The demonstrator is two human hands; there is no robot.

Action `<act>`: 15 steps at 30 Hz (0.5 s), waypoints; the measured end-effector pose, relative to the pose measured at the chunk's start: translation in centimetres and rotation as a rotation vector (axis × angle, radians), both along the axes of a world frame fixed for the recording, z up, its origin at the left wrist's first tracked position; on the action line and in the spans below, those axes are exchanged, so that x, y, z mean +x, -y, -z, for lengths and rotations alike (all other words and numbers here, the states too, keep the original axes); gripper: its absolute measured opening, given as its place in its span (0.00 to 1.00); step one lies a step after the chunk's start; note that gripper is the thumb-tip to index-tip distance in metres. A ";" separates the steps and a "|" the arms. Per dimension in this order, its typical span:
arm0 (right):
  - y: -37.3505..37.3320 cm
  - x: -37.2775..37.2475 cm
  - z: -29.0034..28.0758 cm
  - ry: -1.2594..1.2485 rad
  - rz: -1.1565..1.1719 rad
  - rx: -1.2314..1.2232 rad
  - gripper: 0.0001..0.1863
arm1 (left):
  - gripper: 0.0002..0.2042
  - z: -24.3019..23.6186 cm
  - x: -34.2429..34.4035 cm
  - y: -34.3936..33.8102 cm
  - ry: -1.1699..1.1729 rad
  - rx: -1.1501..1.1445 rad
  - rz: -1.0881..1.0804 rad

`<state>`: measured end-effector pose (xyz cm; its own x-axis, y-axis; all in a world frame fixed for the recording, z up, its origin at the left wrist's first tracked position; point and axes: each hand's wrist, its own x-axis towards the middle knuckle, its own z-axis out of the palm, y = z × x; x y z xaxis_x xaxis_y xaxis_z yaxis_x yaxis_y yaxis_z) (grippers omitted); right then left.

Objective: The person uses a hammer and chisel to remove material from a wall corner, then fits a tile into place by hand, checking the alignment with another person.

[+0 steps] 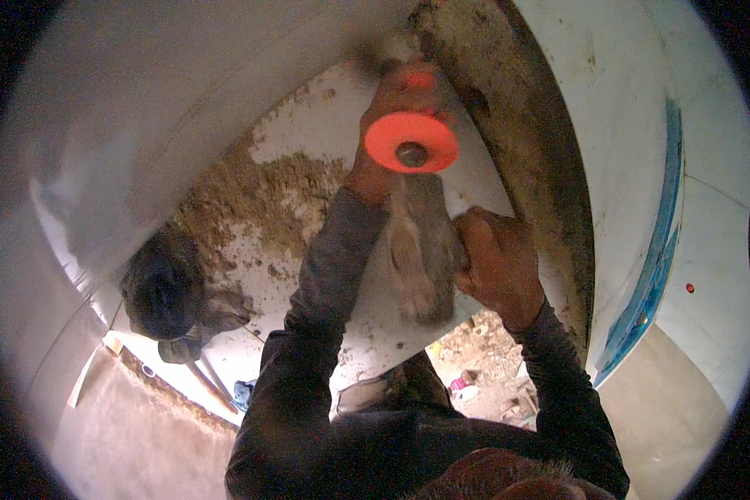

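Observation:
My left hand point(392, 108) is closed round a chisel just beyond its round orange hand guard point(412, 133). The guard hides some of the fingers, and the far end of the tool is blurred near the dirt-covered edge ahead. Lower and to the right, my right hand point(500, 262) makes a fist at the side of a hammer point(425, 250), whose blocky, dusty grey head is smeared by motion. The head lies between my forearms, just below the chisel's dark metal striking end; whether they touch I cannot tell. Most of the hammer's handle is hidden.
Loose brown dirt point(250, 200) covers part of the white surface at left. A dark rounded object point(162, 283) stands beside it. A brown, rough strip point(550, 167) curves down the right, next to pale panels with a blue strip point(654, 250). Rubble point(492, 358) lies below.

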<state>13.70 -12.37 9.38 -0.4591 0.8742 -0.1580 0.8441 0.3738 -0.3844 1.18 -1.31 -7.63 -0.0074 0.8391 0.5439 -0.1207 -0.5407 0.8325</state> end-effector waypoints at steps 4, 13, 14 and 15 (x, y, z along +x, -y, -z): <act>1.7 2.2 -0.2 -0.023 0.040 -0.074 0.12 | 0.16 -3.0 -0.9 1.5 -0.250 -0.075 0.010; 5.3 5.6 3.9 -0.069 0.144 -0.048 0.15 | 0.12 -2.4 0.4 2.4 -0.300 -0.177 0.108; 4.4 4.6 4.1 -0.071 0.214 -0.058 0.17 | 0.14 -1.9 0.3 2.6 -0.273 -0.233 0.175; 3.4 4.3 4.2 -0.063 0.245 -0.068 0.19 | 0.16 -1.5 0.3 2.3 -0.239 -0.276 0.245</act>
